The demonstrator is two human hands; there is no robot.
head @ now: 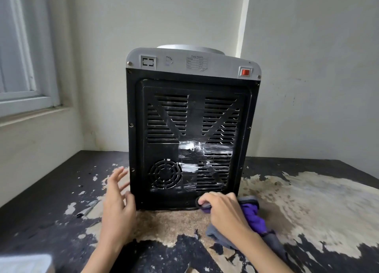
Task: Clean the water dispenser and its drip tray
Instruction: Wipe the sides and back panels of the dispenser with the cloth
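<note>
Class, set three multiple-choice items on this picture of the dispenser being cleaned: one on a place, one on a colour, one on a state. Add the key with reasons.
1. Where is the cloth?
A. on top of the dispenser
B. at the bottom edge of the back panel
C. on the window sill

2. What colour is the switch?
A. red
B. green
C. blue

3. What is the left hand doing?
A. gripping the cloth
B. pressing the switch
C. lying open against the dispenser's lower left corner

Key: B, the right hand holds the cloth low against the panel; A, the switch at the upper right shows red; C, its fingers are spread and hold nothing.
</note>
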